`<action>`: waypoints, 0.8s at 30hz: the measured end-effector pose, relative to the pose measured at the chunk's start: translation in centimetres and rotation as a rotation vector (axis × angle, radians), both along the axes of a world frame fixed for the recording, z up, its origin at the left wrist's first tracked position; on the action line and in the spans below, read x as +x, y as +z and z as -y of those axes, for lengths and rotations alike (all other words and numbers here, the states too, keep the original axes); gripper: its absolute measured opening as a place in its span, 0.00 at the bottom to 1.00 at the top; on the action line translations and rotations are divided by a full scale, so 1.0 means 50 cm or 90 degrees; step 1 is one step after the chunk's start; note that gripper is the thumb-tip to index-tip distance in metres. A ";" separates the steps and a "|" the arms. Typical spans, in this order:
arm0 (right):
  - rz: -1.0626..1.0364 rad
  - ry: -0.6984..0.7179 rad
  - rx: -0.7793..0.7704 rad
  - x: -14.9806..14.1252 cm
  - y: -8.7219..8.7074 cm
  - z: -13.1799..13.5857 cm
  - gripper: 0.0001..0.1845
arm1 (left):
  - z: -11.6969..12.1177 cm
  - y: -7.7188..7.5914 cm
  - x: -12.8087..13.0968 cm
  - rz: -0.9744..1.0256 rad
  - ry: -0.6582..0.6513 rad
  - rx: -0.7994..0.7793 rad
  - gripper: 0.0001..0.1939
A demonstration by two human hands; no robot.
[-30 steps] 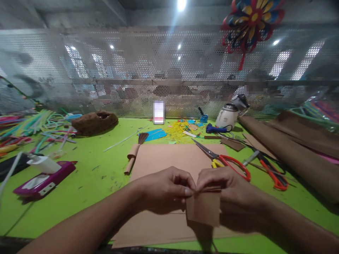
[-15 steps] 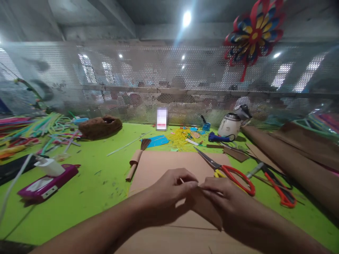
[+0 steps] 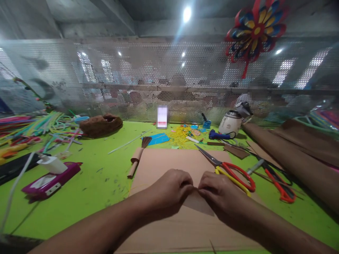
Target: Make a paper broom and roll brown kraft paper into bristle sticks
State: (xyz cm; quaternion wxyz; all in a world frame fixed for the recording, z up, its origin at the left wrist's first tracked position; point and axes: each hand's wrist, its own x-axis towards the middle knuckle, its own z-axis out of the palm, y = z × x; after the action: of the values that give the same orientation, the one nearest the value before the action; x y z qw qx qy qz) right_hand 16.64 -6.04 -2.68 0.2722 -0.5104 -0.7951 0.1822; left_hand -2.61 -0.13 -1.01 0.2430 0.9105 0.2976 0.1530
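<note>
As I view this remotely, my left hand (image 3: 172, 193) and right hand (image 3: 222, 195) pinch a brown paper piece (image 3: 199, 203).
Each grip is clamped on its edge, near, above a tan sheet (image 3: 169, 158); red-handled scissors (image 3: 218, 163) lie right.

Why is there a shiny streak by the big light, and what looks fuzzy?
Head view: the bright ceiling light throws a bluish glare streak downward; head view: the upright screen is covered by blocky pixels; head view: shapes behind the perforated panel look hazy; head view: the brown piece between the hands looks a bit soft, maybe from motion.
</note>
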 end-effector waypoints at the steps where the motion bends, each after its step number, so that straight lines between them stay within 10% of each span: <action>1: 0.005 -0.002 -0.001 0.001 -0.003 -0.002 0.10 | -0.007 -0.004 0.001 -0.002 -0.008 0.003 0.11; 12: 0.103 0.039 0.067 0.000 -0.039 -0.011 0.11 | -0.014 -0.017 0.008 -0.044 -0.115 0.228 0.13; 24: 0.203 0.058 0.133 0.013 -0.045 -0.026 0.10 | -0.034 -0.035 0.007 -0.041 -0.133 0.255 0.12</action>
State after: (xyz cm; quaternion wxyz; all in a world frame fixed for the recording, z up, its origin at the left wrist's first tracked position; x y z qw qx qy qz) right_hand 17.30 -4.74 -4.93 0.1862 -0.4652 -0.8650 0.0275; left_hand -2.24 1.59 -2.74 0.0624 0.9709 0.1729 0.1538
